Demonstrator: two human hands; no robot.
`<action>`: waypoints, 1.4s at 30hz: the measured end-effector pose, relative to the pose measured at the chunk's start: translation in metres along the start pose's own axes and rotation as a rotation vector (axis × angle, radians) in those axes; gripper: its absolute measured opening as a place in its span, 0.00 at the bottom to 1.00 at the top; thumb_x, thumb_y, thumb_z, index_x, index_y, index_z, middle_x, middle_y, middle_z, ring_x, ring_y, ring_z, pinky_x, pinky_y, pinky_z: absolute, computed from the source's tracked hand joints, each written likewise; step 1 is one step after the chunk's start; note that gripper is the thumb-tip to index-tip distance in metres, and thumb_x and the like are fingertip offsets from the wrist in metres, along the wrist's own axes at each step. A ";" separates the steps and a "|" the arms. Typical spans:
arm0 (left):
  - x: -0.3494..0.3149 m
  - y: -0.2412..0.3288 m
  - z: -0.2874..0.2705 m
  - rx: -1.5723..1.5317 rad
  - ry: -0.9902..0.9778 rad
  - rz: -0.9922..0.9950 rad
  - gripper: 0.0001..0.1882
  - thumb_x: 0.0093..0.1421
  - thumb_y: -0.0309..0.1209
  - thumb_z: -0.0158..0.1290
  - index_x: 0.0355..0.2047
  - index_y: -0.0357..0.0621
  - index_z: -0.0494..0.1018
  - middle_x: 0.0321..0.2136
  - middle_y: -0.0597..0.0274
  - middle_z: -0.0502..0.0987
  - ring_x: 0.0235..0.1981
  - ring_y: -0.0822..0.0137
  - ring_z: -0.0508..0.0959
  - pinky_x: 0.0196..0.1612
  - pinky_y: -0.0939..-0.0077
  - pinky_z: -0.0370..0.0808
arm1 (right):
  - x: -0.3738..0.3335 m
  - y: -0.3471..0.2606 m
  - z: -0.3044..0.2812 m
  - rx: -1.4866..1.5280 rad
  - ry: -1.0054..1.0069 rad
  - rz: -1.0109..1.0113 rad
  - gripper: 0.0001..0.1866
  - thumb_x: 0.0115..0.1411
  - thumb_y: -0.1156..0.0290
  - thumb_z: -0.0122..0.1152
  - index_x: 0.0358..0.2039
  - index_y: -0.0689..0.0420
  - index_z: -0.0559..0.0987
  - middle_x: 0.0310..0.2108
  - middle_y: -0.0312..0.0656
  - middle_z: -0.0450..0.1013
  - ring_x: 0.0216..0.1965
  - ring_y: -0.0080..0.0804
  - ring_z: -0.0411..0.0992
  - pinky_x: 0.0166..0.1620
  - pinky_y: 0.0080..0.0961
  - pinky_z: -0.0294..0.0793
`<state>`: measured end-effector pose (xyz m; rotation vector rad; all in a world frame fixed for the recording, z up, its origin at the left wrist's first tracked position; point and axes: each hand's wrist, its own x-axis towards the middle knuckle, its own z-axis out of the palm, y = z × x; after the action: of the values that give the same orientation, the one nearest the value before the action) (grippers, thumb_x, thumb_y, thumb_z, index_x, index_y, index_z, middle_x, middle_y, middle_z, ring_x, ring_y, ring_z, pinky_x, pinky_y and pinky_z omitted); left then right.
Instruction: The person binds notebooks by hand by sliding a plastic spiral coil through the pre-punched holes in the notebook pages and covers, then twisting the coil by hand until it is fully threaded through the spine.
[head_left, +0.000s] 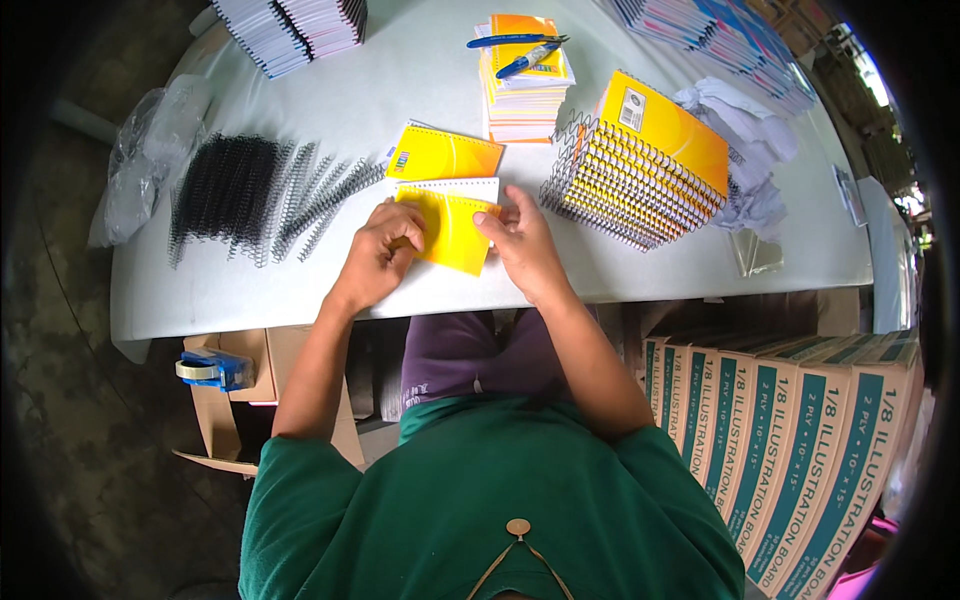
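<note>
A yellow notebook cover [452,228] with punched holes lies near the front of the table, angled toward me. Behind its upper edge shows a white punched sheet [470,188]. My right hand [522,248] pinches the cover's right side, thumb on top and fingers spread behind the edge. At the left edge, my left hand [378,252] is closed with curled fingers against the cover; its fingertips are partly hidden. Just beyond lies another punched yellow cover [448,150], with what looks like pages under it. Loose black spiral coils [345,200] rest to the left.
Many black coils [225,195] are heaped at left beside clear plastic [150,150]. Spiral-bound yellow notebooks [665,140] are stacked at right. Pliers [530,60] top an unbound stack [522,108]. Below the table stand a blue tape dispenser [225,370] and several cartons [790,450].
</note>
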<state>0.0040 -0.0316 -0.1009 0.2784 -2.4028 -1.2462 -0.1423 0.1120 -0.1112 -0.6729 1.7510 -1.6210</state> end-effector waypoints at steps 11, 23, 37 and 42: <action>-0.008 0.034 0.058 -0.430 0.220 -0.272 0.21 0.48 0.15 0.41 0.45 0.36 0.62 0.33 0.58 0.70 0.40 0.69 0.69 0.49 0.78 0.64 | -0.034 0.000 -0.051 -0.114 -0.202 -0.308 0.09 0.52 0.80 0.59 0.33 0.60 0.71 0.33 0.38 0.72 0.36 0.22 0.69 0.42 0.20 0.68; 0.002 -0.041 -0.055 1.121 0.451 -0.463 0.18 0.56 0.41 0.51 0.44 0.48 0.71 0.40 0.55 0.72 0.43 0.55 0.71 0.45 0.60 0.65 | -0.023 0.001 -0.043 -0.067 -0.426 -0.482 0.19 0.54 0.83 0.53 0.48 0.61 0.72 0.45 0.42 0.72 0.45 0.24 0.68 0.51 0.20 0.65; 0.000 0.053 -0.026 0.026 -0.036 -0.398 0.21 0.65 0.44 0.39 0.31 0.37 0.70 0.26 0.67 0.68 0.28 0.76 0.65 0.35 0.83 0.64 | -0.022 0.005 -0.049 0.113 -0.312 -0.391 0.15 0.56 0.81 0.51 0.46 0.63 0.74 0.42 0.40 0.74 0.42 0.20 0.68 0.47 0.18 0.66; 0.004 0.035 -0.009 -0.016 -0.031 -0.345 0.23 0.65 0.46 0.37 0.25 0.40 0.68 0.19 0.71 0.61 0.22 0.79 0.58 0.26 0.85 0.58 | -0.022 0.006 -0.049 0.117 -0.303 -0.362 0.17 0.56 0.82 0.51 0.47 0.63 0.73 0.43 0.40 0.73 0.43 0.19 0.68 0.48 0.17 0.66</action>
<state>0.0051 -0.0190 -0.0669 0.6978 -2.4393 -1.4221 -0.1642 0.1608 -0.1130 -1.1644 1.3611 -1.7311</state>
